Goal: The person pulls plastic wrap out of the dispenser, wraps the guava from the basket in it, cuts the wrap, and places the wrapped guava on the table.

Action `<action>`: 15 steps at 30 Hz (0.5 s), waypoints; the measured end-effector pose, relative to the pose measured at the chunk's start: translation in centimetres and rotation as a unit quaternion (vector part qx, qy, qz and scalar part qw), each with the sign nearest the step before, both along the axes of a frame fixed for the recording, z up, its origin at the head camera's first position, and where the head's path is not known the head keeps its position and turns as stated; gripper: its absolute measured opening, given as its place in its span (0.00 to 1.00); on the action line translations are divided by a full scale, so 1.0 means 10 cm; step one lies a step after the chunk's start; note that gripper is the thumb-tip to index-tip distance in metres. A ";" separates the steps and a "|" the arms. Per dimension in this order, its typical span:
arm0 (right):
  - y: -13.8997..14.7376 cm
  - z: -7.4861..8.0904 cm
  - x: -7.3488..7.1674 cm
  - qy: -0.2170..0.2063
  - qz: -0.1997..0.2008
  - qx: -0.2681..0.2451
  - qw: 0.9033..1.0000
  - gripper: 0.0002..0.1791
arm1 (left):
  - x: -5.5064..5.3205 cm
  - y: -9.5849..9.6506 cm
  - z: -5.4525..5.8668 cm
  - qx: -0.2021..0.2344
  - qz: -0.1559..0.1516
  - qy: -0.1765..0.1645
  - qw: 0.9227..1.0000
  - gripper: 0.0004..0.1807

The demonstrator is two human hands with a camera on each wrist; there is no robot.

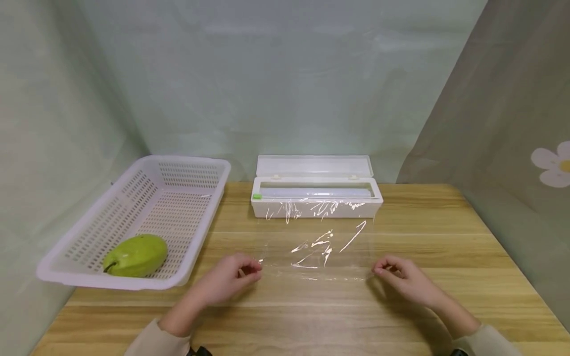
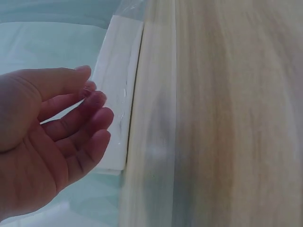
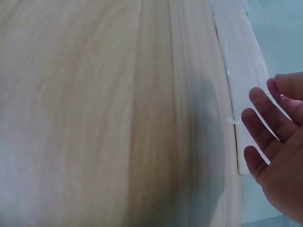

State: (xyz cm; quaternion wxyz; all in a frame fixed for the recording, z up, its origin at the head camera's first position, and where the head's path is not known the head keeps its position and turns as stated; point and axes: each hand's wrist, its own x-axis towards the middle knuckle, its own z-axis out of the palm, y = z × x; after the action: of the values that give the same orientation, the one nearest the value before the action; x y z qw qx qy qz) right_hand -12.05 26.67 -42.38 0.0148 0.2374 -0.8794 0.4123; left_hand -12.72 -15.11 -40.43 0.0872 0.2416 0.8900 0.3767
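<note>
A sheet of clear plastic wrap [image 1: 311,247] stretches toward me from a white wrap dispenser box [image 1: 317,208], whose lid [image 1: 313,166] stands raised at the back. Inside the box lies the roll [image 1: 315,192], and a green slider [image 1: 257,196] sits at the left end of its front edge. My left hand [image 1: 231,278] pinches the sheet's near left corner between thumb and index finger. At the near right corner, my right hand [image 1: 407,281] pinches the film in the same way. Both wrist views show the thumb and index fingertips together, other fingers loosely bent.
On the left stands a white perforated plastic basket [image 1: 200,242] holding a green, pear-shaped fruit [image 1: 137,255] with a dark stem. Pale cloth [image 1: 285,99] hangs behind and at both sides of the wooden table [image 1: 311,321].
</note>
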 end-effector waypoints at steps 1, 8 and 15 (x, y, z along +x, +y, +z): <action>0.00 0.00 0.00 -0.001 0.000 0.001 1.000 0.04 | 0.01 -0.01 0.00 -0.006 0.001 0.003 1.000 0.09; -0.02 0.02 -0.03 0.001 -0.002 0.036 0.999 0.03 | 0.08 -0.06 0.02 -0.015 -0.002 0.013 1.000 0.17; -0.06 0.05 -0.03 -0.017 0.016 0.061 0.998 0.03 | 0.15 -0.08 0.10 -0.047 -0.007 0.036 0.998 0.15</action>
State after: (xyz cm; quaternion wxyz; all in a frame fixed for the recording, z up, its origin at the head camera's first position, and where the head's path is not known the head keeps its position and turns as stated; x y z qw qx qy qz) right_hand -12.37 26.10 -41.88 -0.0206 0.2446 -0.8992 0.3622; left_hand -11.22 -15.95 -39.43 0.0687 0.2573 0.9075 0.3250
